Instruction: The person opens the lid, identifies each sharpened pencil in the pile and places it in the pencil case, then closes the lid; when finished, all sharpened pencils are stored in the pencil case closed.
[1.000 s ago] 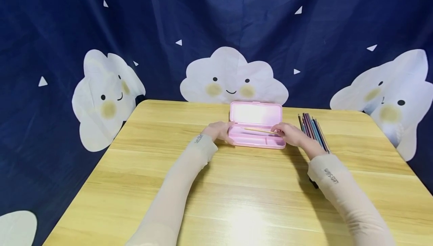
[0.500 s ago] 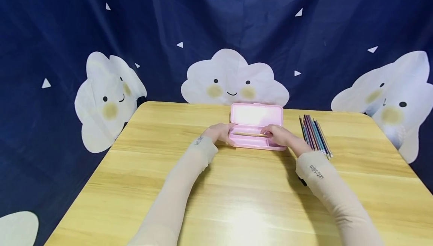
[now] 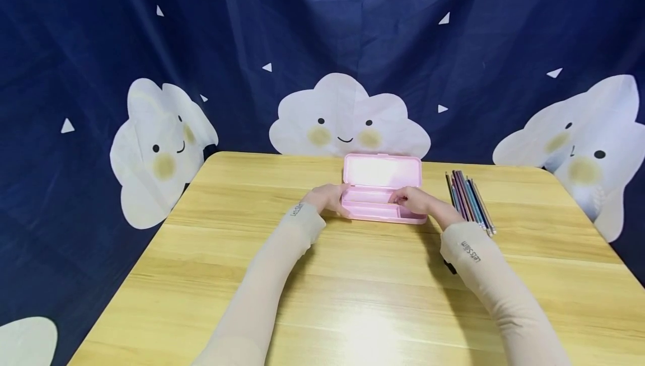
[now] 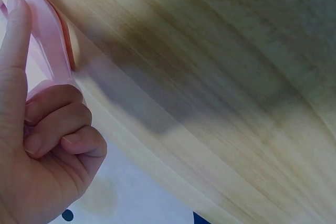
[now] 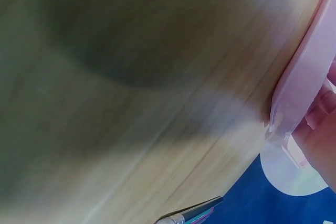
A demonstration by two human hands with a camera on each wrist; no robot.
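Note:
A pink pencil case [image 3: 375,211] stands with its lid raised on the wooden table. My left hand [image 3: 327,197] grips its left end; in the left wrist view the thumb lies along the pink edge and the other fingers curl at the corner. My right hand [image 3: 415,200] reaches into the case over the right part, fingers bent down into the long rear compartment. Whether those fingertips still pinch the yellow pencil cannot be told; the pencil is hardly visible behind the divider. In the right wrist view, the case wall [image 5: 302,77] hides part of the fingers.
A bundle of several pencils [image 3: 470,203] lies on the table just right of the case, near my right forearm. Behind the table [image 3: 342,293] hangs a dark blue curtain [image 3: 232,36] with cloud prints. The raised lid [image 3: 383,170] stands along the case's back.
My right hand has moved left with the yellow pencil and lowered it into the rear compartment, where it drops mostly out of sight. My left hand stays on the case's left end.

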